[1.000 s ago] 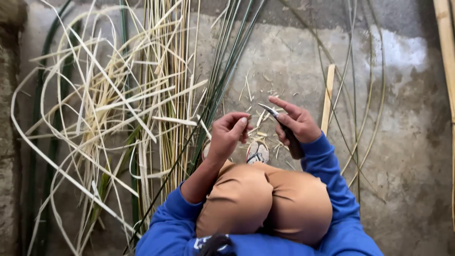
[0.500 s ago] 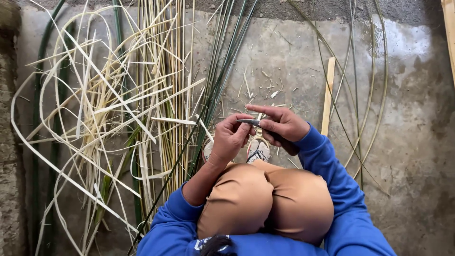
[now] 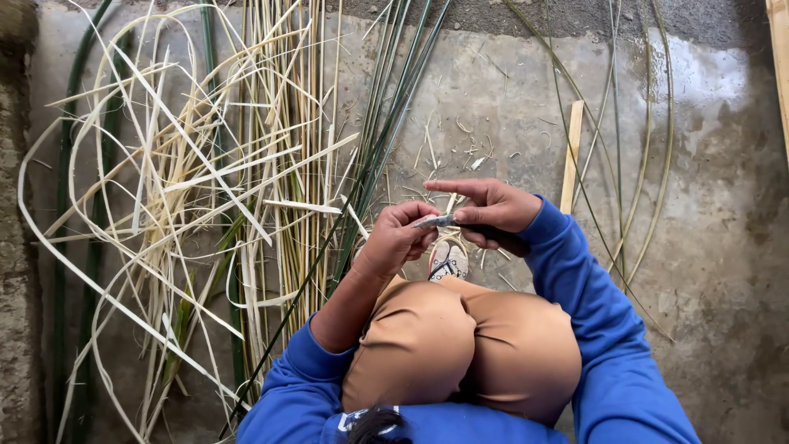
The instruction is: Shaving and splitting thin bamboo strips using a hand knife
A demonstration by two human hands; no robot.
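Observation:
My right hand (image 3: 490, 207) grips a small knife (image 3: 436, 221) by its dark handle, index finger stretched out to the left. The blade tip meets my left hand (image 3: 399, 238), which pinches a long thin green strip (image 3: 312, 275). That strip runs from my fingers down to the lower left past my left arm. Both hands hover over my bent knees in tan trousers (image 3: 460, 345). A shoe (image 3: 449, 260) shows just below the hands.
A tangle of pale split strips (image 3: 205, 181) covers the concrete floor on the left, with green stalks (image 3: 394, 90) running up the middle. Thin green strips (image 3: 616, 140) curve at the right beside a short flat wooden stick (image 3: 570, 156). Shavings lie beyond my hands.
My right hand has swung the knife leftward so its blade now reaches my left fingers. Both hands sit slightly lower and closer together than a second ago.

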